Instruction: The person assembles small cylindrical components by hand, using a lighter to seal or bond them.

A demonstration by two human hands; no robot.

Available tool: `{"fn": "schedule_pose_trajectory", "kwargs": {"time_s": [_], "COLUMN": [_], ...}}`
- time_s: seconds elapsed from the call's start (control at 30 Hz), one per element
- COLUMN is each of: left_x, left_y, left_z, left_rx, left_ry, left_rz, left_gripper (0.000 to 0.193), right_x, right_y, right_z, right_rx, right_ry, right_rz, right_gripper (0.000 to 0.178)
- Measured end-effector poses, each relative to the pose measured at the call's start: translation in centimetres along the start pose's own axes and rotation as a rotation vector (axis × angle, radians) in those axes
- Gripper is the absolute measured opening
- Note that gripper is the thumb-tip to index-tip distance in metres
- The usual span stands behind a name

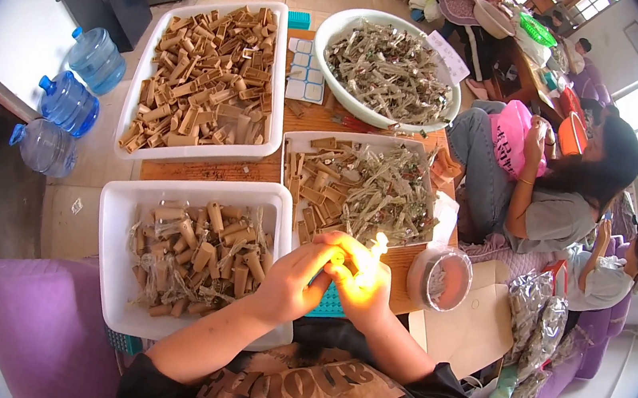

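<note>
My left hand (294,278) and my right hand (361,292) meet above the table's near edge, fingers curled together. Between the fingertips is a small bright yellow round end (338,258); the rest of the piece is hidden. Strong glare washes out part of the right hand, so its fingers blur into the light. Just beyond is a shallow tray (288,164) of tan plastic shells (321,173) and clear-wrapped small parts (390,196). To the left of my hands stands a white bin (106,239) of tan cylindrical pieces (207,253), some with clear wrapping.
A large white bin (281,73) of tan shells stands far left. Beside it are a white divided tray (306,72) and a round basin (323,43) of clear-wrapped parts. A pink-rimmed tub (440,278) sits right. Another person (563,183) sits at the right; water jugs (72,104) stand left.
</note>
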State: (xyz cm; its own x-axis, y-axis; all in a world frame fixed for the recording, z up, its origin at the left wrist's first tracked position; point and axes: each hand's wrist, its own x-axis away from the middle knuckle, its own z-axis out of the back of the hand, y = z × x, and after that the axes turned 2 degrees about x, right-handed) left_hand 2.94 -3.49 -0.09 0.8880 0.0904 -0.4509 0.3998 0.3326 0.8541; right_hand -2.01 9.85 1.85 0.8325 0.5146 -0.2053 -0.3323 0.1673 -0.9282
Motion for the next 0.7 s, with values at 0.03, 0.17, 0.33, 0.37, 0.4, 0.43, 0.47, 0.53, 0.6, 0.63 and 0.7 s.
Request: {"fn": "schedule_pose_trajectory", "kwargs": {"time_s": [0.03, 0.17, 0.33, 0.37, 0.4, 0.43, 0.47, 0.53, 0.6, 0.63, 0.7], "left_x": [-0.3, 0.2, -0.5, -0.8, -0.1, -0.3, -0.6, -0.7, -0.5, -0.6, -0.7], "left_y": [0.2, 0.8, 1.2, 1.3, 0.7, 0.9, 1.3, 1.5, 1.2, 1.1, 1.2], "left_z": [0.0, -0.3, 0.7, 0.8, 0.2, 0.0, 0.1, 0.3, 0.4, 0.6, 0.8], "left_rx": [0.014, 0.159, 0.321, 0.110, 0.153, 0.154, 0.200, 0.243, 0.299, 0.295, 0.291], "left_ry": [0.000, -0.194, -0.222, -0.343, -0.261, -0.268, -0.289, -0.307, -0.349, -0.347, -0.396], "left_rz": [-0.018, 0.151, 0.550, 0.502, 0.491, 0.492, 0.530, 0.570, 0.576, 0.578, 0.623], "left_gripper": [0.033, 0.021, 0.018, 0.020, 0.022, 0.022, 0.021, 0.021, 0.021, 0.021, 0.019], "right_x": [-0.2, -0.4, 2.6, 3.8, 4.9, 5.9, 6.5, 7.1, 7.3, 7.2, 6.8], "right_y": [-0.1, -0.3, 0.8, 2.0, 3.4, 4.8, 6.1, 8.2, 9.5, 9.8, 9.8], "right_z": [0.9, 6.5, 15.7, 16.9, 17.6, 17.9, 17.8, 17.3, 16.7, 16.4, 16.2], "right_rx": [-0.078, 0.190, 0.828, 0.832, 0.885, 0.937, 0.934, 1.063, 1.102, 1.141, 1.147], "right_ry": [-0.058, -0.239, 0.018, 0.027, -0.106, -0.237, -0.238, -0.274, -0.205, -0.138, -0.184], "right_rz": [-0.082, 0.037, -0.522, -0.527, -0.582, -0.643, -0.642, -0.637, -0.631, -0.627, -0.654], "right_gripper": [0.031, 0.034, 0.020, 0.020, 0.020, 0.021, 0.021, 0.020, 0.020, 0.021, 0.021]}}
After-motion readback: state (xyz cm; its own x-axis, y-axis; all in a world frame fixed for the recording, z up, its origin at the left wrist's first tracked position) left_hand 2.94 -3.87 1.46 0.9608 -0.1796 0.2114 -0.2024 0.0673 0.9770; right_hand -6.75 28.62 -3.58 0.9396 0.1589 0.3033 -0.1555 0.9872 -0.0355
